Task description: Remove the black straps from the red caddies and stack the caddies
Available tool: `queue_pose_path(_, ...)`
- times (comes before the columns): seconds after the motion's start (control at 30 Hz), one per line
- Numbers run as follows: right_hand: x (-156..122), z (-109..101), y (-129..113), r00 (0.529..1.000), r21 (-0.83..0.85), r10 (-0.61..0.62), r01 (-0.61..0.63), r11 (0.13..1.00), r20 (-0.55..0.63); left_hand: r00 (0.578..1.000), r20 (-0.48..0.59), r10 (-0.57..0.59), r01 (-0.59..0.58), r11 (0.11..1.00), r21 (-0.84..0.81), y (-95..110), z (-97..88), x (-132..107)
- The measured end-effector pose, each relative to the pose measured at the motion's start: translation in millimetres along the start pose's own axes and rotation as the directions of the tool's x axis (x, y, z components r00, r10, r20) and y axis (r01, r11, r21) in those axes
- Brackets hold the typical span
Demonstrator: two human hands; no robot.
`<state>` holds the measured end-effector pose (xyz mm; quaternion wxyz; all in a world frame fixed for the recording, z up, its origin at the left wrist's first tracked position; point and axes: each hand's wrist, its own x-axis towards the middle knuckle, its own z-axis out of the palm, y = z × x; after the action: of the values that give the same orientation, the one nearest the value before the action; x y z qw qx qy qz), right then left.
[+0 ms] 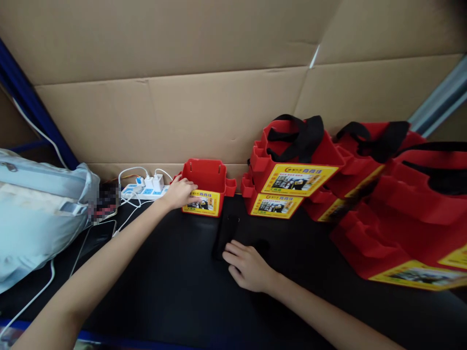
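Observation:
A small red plastic tool box point(204, 177) with a yellow printed label stands upright on the black tabletop, without a strap handle on it. My left hand point(181, 192) grips its left front side, with the fingers over the rim and the thumb against the label. To the right and nearer to me, my right hand point(248, 265) has its fingers curled over the near end of a flat black strip point(229, 226) lying on the table. The strip is dark against the dark surface, and its near end is hidden under my fingers.
Stacked red boxes with black strap handles point(297, 141) stand at right, and more point(412, 214) crowd the right edge. At left are a power strip point(146, 191) with chargers and cables, a phone point(95, 239) and a pale blue bag point(32, 218). Cardboard point(182, 116) walls the back.

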<state>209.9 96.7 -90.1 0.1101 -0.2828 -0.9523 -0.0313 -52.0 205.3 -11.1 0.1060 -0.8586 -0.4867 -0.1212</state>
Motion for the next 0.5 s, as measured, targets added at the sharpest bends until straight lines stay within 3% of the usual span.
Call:
queue_pose_path(0.13, 17, -1, -19, 0.992, 0.044, -0.128, 0.128, 0.991, -0.013, 0.997, -0.07, -0.041, 0.039, 0.998, -0.04, 23, -10.5, -13)
queue_pose_path(0.2, 32, -6, -30, 0.981, 0.084, -0.178, 0.185, 0.979, -0.077, 0.995, -0.095, -0.021, -0.003, 0.97, -0.243, 39, -22.5, -34)
queue_pose_path(0.27, 50, -12, -38, 0.963, 0.116, -0.196, 0.219, 0.969, -0.185, 0.996, -0.036, 0.08, -0.086, 0.796, -0.599, 56, -33.6, -62)
queue_pose_path(0.33, 70, -17, -44, 0.935, 0.158, -0.217, 0.268, 0.951, -0.281, 0.972, 0.094, 0.214, -0.056, 0.605, -0.794, 69, -39.0, -92)
queue_pose_path(0.37, 80, -18, -47, 0.921, 0.192, -0.23, 0.298, 0.935, -0.313, 0.978, 0.111, 0.177, -0.004, 0.548, -0.837, 73, -38.9, -105)
queue_pose_path(0.43, 98, -22, -52, 0.912, 0.298, -0.231, 0.338, 0.893, -0.34, 0.993, 0.118, -0.013, 0.108, 0.498, -0.86, 76, -34.6, -123)
queue_pose_path(0.5, 111, -29, -56, 0.925, 0.425, -0.179, 0.319, 0.847, -0.336, 0.967, 0.116, -0.226, 0.215, 0.485, -0.848, 73, -29.3, -132)
